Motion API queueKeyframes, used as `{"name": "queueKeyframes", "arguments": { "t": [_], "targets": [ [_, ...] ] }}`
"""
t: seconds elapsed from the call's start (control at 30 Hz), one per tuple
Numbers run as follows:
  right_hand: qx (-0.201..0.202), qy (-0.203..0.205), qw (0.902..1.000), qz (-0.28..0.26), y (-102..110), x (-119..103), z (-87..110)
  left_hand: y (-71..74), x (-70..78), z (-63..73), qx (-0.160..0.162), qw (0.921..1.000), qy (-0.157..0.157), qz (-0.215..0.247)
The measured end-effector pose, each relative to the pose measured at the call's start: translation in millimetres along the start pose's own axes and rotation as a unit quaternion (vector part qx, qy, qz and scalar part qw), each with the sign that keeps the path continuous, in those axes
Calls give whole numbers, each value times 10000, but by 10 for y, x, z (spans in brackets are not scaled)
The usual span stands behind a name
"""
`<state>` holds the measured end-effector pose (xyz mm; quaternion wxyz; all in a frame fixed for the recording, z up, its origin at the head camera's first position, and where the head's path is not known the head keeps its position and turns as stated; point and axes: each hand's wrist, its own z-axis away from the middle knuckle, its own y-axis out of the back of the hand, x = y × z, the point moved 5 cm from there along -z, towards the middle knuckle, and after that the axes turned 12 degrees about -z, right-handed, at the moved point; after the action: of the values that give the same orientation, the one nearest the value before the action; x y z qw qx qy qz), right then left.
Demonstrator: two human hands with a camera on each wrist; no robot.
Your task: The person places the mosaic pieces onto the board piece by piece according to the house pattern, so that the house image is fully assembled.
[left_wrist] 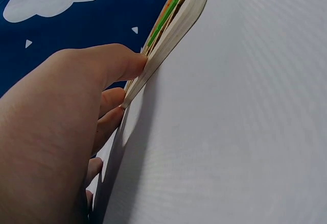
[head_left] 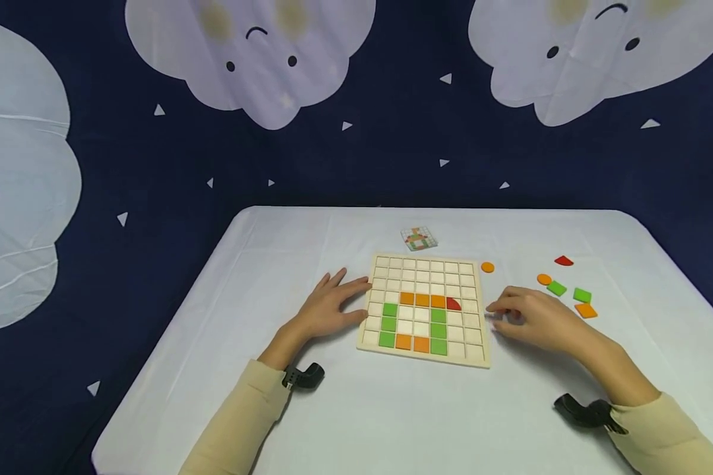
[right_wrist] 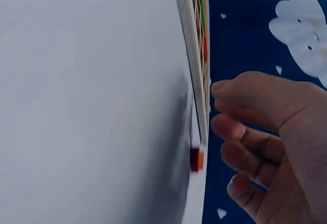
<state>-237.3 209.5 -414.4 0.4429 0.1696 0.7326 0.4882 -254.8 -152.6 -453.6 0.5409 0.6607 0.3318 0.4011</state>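
A square wooden grid board lies on the table, with orange squares, green squares and a red quarter-round piece set in its cells. My left hand is spread at the board's left side, its thumb and fingertips touching the frame. Just off the right edge hovers my right hand, fingers loosely bent and no piece visible between them. In the right wrist view its thumb and fingers hang apart from the board. Beyond the board lies a small pattern card.
Loose pieces are scattered right of the board: an orange disc by its corner, another orange disc, a red piece, two green squares and an orange square. A white cloth covers the table; a dark blue curtain hangs behind.
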Motion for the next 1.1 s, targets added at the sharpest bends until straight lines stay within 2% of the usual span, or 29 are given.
{"name": "queueKeyframes", "arguments": {
  "t": [0.2, 0.43, 0.6, 0.9, 1.0, 1.1],
  "targets": [
    [365, -57, 9993, 19, 111, 183, 295, -43, 18, 20, -54, 10000, -11, 11],
    [88, -289, 9995, 116, 174, 262, 459, -25, 9, 43, -33, 9999, 41, -96],
    [46, -337, 9994, -62, 218, 316, 581, -19, 12, 36, 3, 10000, 0, -38],
    [-328, -1020, 9925, -596, 251, 461, 747, -23, -14, 22, 26, 9999, 67, -139],
    [-280, -984, 9925, -674, 259, 494, 791, -21, -10, 19, 13, 9999, 61, -121],
    [-57, -831, 9940, -704, 285, 521, 849, -15, -2, 10, 2, 9999, 41, -103]
  ]
}}
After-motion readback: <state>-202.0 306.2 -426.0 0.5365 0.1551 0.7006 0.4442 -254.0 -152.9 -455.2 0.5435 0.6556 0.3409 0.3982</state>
